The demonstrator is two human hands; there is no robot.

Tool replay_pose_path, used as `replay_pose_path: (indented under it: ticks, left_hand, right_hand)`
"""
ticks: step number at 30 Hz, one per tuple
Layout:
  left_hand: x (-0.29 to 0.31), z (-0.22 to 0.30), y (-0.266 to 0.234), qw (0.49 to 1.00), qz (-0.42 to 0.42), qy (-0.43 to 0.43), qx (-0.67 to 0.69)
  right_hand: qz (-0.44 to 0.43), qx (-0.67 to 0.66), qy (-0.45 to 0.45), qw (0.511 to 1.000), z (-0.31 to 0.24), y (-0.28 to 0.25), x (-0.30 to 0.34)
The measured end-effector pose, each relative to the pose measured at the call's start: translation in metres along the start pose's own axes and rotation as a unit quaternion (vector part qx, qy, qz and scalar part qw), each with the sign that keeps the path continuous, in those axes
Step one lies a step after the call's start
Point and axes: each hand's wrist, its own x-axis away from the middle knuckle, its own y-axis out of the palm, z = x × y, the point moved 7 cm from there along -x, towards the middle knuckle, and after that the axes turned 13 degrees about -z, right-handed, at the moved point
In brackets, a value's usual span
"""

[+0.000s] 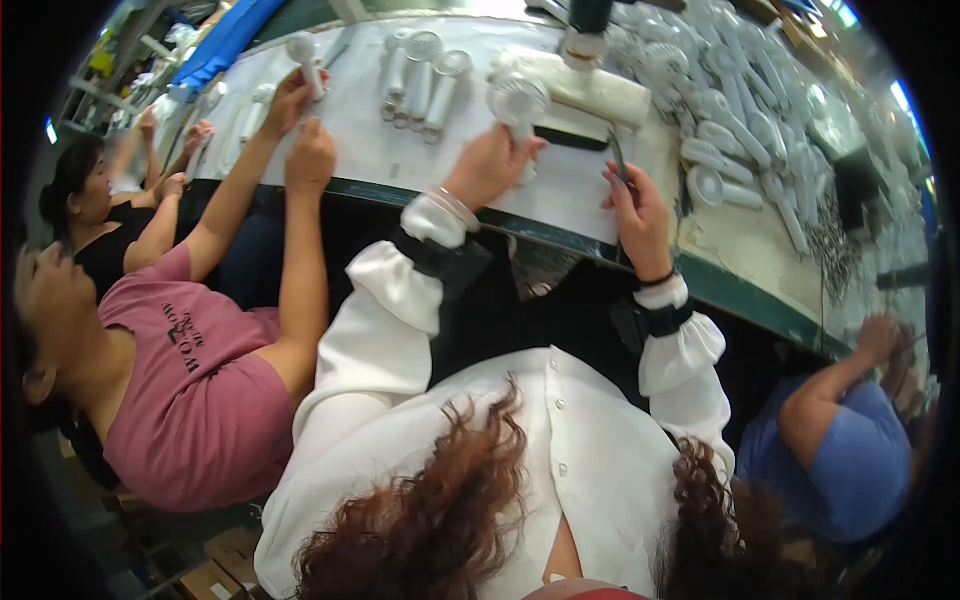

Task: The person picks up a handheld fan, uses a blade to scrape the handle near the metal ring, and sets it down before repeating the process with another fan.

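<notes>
My left hand [487, 168] is closed round the handle of a white handheld shower head [518, 98], its round face tilted up above the table. In my right hand [641, 218] a slim, dark metal tool [617, 155] points up and away from me, pinched between thumb and fingers. Its exact kind is hard to make out. The two hands are apart, and the tool does not touch the shower head. Beyond them lies a thick off-white roll [580, 88], with a black strip [570, 137] on its near side.
A heap of white shower heads [725, 90] covers the right side of the table [350, 130]. Several more [440, 95] lie in a row left of centre. Co-workers sit on both sides; the one on my left holds another shower head [302, 52]. A dark upright post [590, 18] stands at the back.
</notes>
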Motion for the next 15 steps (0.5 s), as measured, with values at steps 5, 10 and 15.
replay_pose_path:
  ticks: [5, 10, 15]
  left_hand:
    - [0.021, 0.024, 0.006, 0.997, 0.055, 0.026, -0.04]
    - [0.024, 0.04, 0.002, 0.999, 0.031, 0.017, -0.035]
    - [0.025, 0.042, -0.003, 0.999, 0.032, 0.027, -0.019]
  right_hand:
    - [-0.013, -0.021, -0.008, 1.0, 0.004, -0.001, 0.006]
    - [-0.004, -0.027, -0.002, 1.0, 0.002, -0.005, 0.007]
    - [-0.012, -0.043, 0.016, 0.999, 0.005, -0.003, 0.003]
